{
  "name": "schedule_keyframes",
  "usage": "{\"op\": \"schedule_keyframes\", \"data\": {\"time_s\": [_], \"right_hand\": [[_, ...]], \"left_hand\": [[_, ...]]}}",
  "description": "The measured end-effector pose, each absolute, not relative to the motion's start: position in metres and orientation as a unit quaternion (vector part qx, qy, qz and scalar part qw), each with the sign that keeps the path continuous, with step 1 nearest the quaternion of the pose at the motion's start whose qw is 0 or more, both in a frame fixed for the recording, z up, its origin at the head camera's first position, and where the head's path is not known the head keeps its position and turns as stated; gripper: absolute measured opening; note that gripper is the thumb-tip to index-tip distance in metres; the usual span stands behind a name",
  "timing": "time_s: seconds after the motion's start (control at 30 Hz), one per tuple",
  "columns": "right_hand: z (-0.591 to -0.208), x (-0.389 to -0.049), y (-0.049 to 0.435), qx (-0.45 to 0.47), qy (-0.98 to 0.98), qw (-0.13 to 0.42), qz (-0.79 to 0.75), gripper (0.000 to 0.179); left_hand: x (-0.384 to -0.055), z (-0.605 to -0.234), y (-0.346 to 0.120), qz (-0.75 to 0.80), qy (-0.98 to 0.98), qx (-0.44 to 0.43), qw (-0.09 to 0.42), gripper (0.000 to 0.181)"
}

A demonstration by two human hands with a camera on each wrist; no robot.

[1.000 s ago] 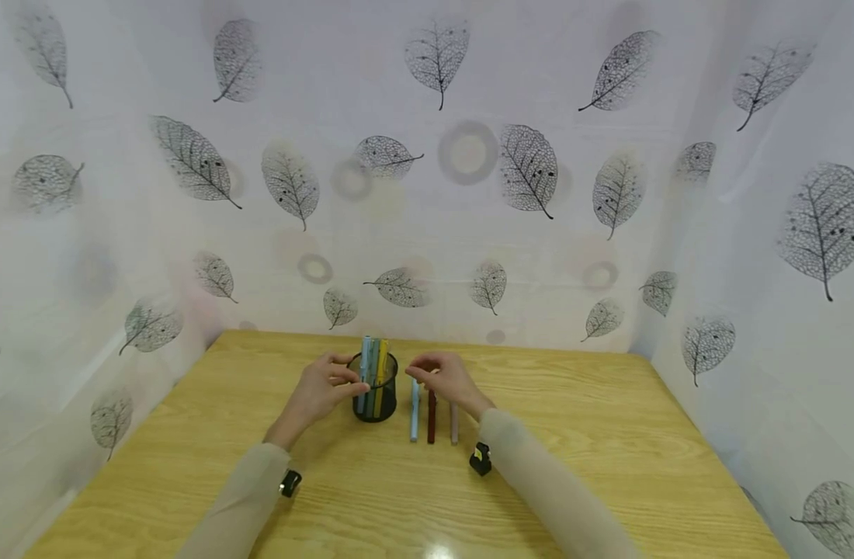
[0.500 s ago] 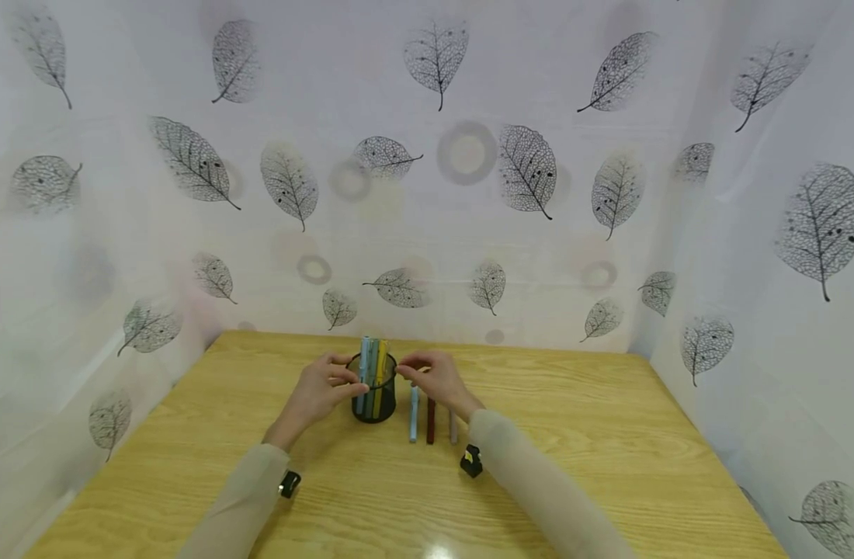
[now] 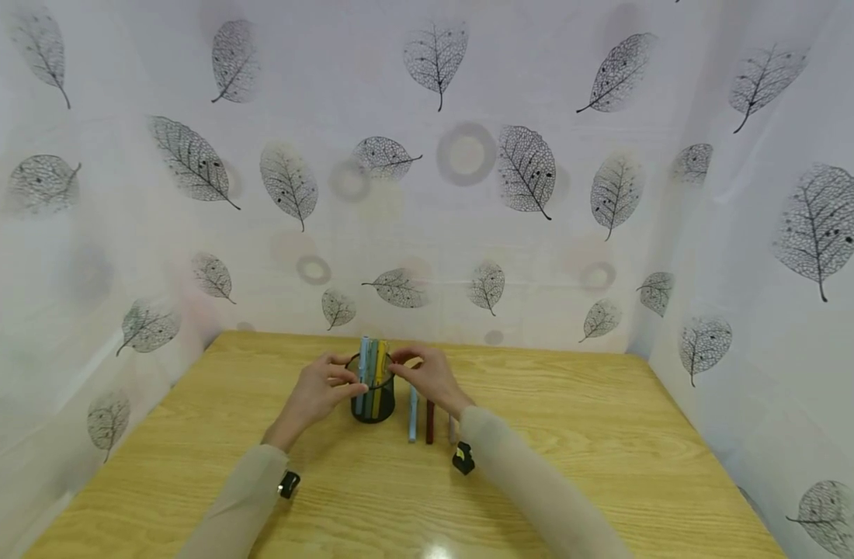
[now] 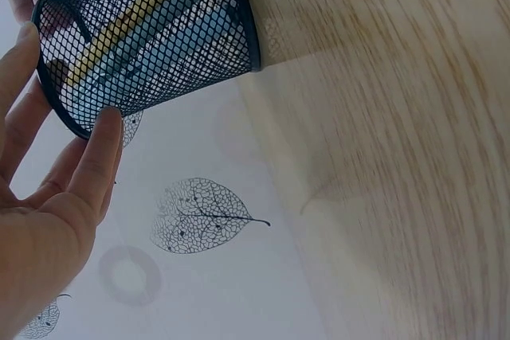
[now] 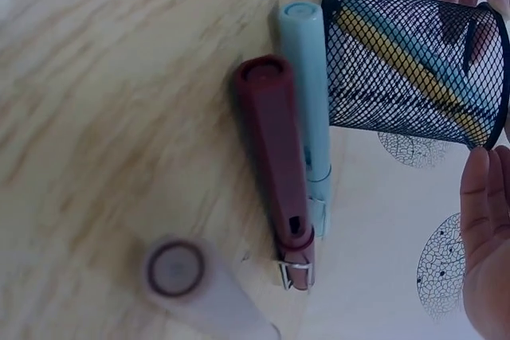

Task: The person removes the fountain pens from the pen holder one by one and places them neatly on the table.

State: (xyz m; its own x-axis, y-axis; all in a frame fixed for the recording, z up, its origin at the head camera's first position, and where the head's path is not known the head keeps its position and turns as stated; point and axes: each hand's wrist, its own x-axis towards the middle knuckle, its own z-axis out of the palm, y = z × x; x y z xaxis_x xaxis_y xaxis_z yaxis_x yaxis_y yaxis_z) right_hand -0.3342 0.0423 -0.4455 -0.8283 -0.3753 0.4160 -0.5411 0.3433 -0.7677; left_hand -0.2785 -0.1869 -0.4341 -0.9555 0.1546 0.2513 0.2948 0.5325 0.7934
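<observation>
A black mesh pen holder stands on the wooden table in the head view. Inside it lean a light blue pen, a grey-green pen and a yellow pen. My left hand grips the holder near its rim, thumb and fingers spread round its left side. On the opposite side, thumb and index finger of my right hand come together at the rim. Below the right hand lie a light blue pen, a dark red pen and a pale mauve pen.
The wooden table runs back to a pale curtain printed with leaf skeletons, which also closes off both sides. Each wrist wears a small black camera, such as the left camera.
My right hand has moved left from above the loose pens to the holder's right rim. The left hand keeps its place on the holder, and the pens have not moved.
</observation>
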Motion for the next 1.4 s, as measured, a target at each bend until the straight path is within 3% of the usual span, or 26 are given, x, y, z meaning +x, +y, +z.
{"op": "schedule_keyframes", "data": {"time_s": [0.27,0.8,1.4], "right_hand": [[-0.446,-0.339,0.035,0.285,-0.819,0.096,0.489,0.037],[-0.438,-0.340,0.022,0.269,-0.841,0.094,0.460,0.047],[-0.438,-0.342,0.017,0.267,-0.836,0.090,0.471,0.039]], "left_hand": [[-0.279,-0.434,-0.187,-0.472,-0.869,-0.127,0.072,0.018],[-0.279,-0.436,-0.188,-0.468,-0.869,-0.141,0.075,0.021],[-0.280,-0.435,-0.189,-0.465,-0.867,-0.153,0.089,0.020]]}}
